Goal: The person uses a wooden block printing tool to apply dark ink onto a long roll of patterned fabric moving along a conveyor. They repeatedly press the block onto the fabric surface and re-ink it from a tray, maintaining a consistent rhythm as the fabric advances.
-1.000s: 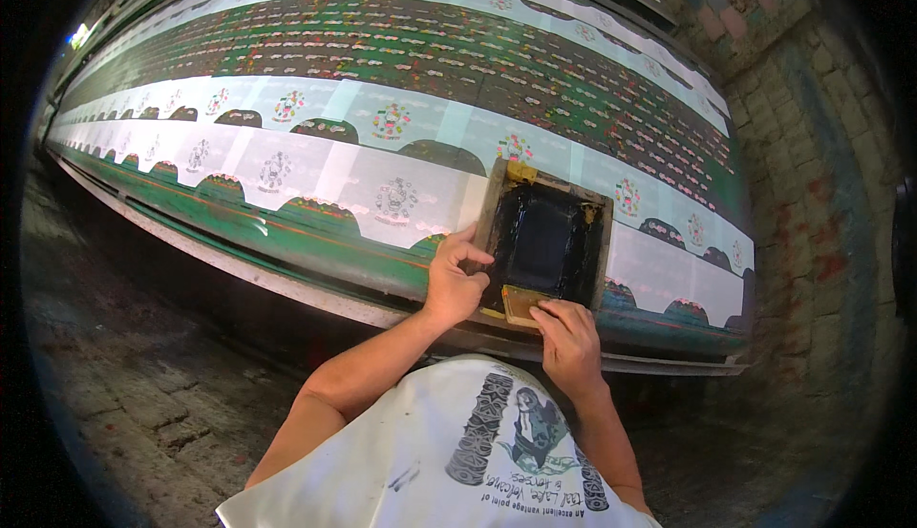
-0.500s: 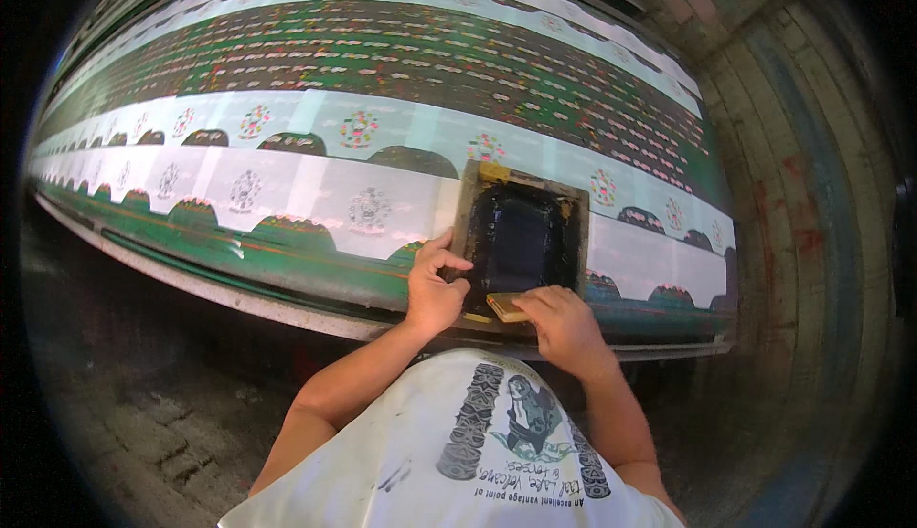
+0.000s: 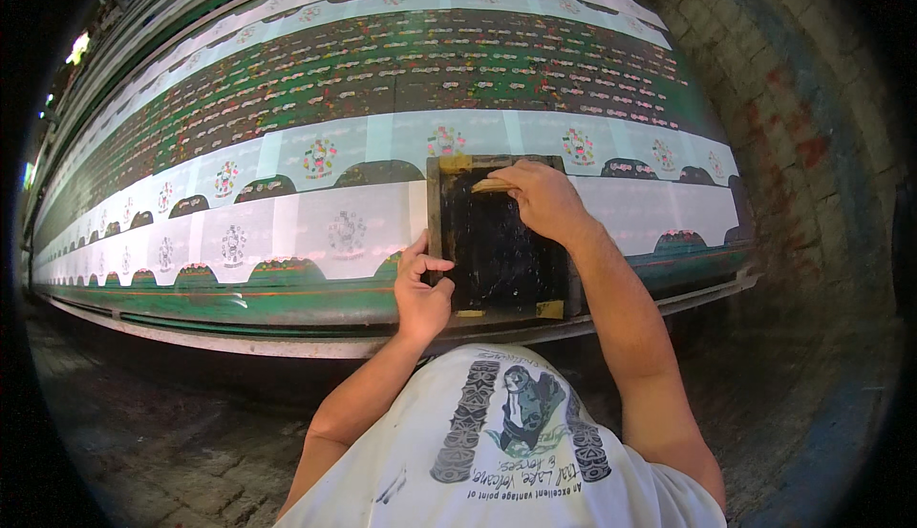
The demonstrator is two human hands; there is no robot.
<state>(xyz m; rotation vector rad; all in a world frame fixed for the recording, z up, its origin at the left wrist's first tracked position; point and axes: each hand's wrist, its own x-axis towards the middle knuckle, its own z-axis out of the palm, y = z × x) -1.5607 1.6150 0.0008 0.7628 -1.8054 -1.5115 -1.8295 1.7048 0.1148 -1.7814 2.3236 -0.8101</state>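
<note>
Our right hand (image 3: 544, 196) grips a tan squeegee (image 3: 493, 185) inside a dark rectangular wooden frame (image 3: 435, 211), our left hand (image 3: 422, 291) at its rim, closure unclear, with grey-printed white panels (image 3: 320, 230) done leftward and plain-looking white panels (image 3: 654, 205) remaining rightward.

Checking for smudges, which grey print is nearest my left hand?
The first grey print left of the frame; the others in its row sit farther left, away from your left hand.

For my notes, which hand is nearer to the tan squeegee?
Right: the right hand grips the squeegee over the frame; the left hand is apart from it, at the frame's left side.
</note>
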